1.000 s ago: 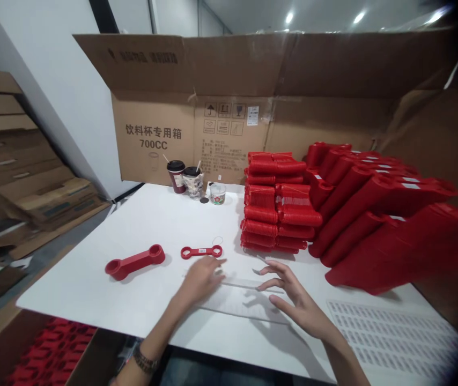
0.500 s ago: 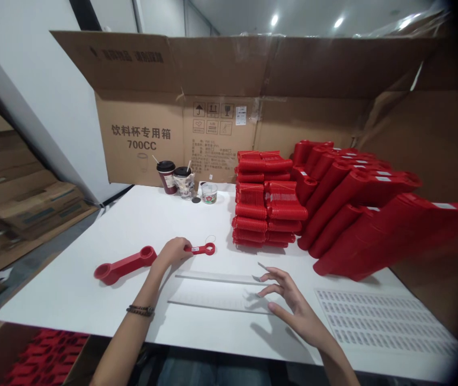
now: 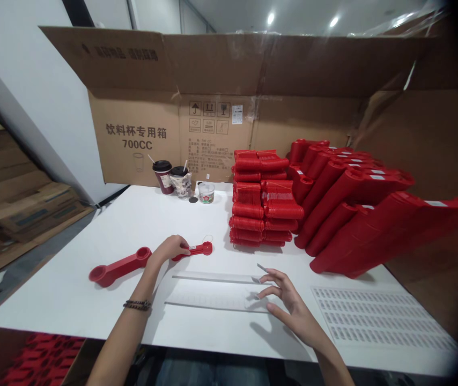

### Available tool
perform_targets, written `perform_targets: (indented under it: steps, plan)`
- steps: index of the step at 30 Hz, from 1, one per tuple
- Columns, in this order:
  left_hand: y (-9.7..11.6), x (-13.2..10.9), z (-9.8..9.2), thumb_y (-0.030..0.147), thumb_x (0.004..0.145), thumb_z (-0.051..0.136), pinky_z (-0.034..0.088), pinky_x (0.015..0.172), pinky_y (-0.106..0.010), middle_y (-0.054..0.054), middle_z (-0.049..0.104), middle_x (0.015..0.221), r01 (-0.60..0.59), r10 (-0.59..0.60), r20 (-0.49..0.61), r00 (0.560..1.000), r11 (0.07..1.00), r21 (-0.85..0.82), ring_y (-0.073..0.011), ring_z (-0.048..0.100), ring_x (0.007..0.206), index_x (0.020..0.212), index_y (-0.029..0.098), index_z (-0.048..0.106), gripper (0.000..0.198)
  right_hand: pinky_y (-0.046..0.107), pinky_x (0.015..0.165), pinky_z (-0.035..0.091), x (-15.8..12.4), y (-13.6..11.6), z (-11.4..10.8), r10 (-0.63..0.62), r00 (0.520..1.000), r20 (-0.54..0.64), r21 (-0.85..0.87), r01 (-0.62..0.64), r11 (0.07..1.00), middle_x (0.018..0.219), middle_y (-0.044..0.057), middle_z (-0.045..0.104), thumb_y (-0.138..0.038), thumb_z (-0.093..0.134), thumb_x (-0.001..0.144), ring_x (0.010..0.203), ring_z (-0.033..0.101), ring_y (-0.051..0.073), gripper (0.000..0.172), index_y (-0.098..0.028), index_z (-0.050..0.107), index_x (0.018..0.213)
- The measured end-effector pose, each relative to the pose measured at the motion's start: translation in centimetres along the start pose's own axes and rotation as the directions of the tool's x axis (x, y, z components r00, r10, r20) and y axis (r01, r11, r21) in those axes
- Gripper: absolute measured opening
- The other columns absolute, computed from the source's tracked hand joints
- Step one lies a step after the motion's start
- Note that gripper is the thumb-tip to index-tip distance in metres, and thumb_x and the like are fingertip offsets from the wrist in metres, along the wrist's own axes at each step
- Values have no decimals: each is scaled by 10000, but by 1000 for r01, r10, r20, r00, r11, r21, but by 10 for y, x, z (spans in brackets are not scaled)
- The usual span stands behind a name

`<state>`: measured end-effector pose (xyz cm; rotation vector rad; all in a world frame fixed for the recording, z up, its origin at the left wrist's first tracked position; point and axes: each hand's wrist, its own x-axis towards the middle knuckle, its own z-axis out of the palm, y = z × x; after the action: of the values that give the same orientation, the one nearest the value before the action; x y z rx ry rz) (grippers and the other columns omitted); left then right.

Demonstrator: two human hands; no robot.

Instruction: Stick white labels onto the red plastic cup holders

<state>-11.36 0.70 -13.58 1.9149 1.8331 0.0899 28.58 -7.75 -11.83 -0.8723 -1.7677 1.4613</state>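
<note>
My left hand (image 3: 172,248) pinches one end of a slim red plastic piece (image 3: 202,249) with rounded ends and a small white label, low over the tabletop. A thin loop of string or wire shows by its far end. To the left of that hand lies a stack of red pieces (image 3: 122,266) with round holes at both ends. My right hand (image 3: 291,303) hovers with fingers apart above white strips (image 3: 208,295). Small greyish slips sit at its fingertips, perhaps labels; I cannot tell exactly. Further right lies a printed label sheet (image 3: 377,319).
Bundled red pieces (image 3: 263,201) are piled at centre back, with long red stacks (image 3: 353,209) to their right. Two lidded cups (image 3: 162,178) and a clear tub (image 3: 206,193) stand before a cardboard wall (image 3: 140,107). A box of red parts (image 3: 44,359) sits below the table's left edge.
The slim red piece has been turned in my left hand, so its grooved side shows more. The right hand keeps its pose. My view has shifted slightly.
</note>
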Motion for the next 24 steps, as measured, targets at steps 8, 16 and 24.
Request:
perform_targets:
  steps: [8, 16, 24]
  plan:
    - [1, -2, 2, 461, 816, 648, 490, 759, -342, -27, 684, 787, 11, -12, -26, 1000, 1000, -23, -164, 626, 740, 873, 141, 691, 328, 473, 935, 460, 3, 0, 2, 9, 1000, -8, 10, -9, 1000, 1247, 93, 452, -387, 546, 929, 994, 622, 222, 501, -342, 279, 1349]
    - [0, -2, 0, 434, 823, 635, 484, 761, -318, -38, 700, 821, -15, 14, -28, 1000, 999, -49, -159, 631, 757, 866, 140, 696, 304, 453, 933, 454, 5, 5, 2, 14, 1000, -10, 17, -14, 1000, 1249, 84, 454, -389, 548, 929, 994, 625, 215, 496, -353, 287, 1349]
    - [7, -8, 5, 416, 846, 635, 490, 758, -344, -16, 659, 800, -5, 8, -53, 999, 999, 49, -158, 608, 748, 857, 141, 663, 277, 441, 938, 443, 4, 4, 3, 23, 1000, -8, 30, -22, 999, 1246, 70, 445, -388, 541, 932, 990, 623, 203, 480, -362, 288, 1339]
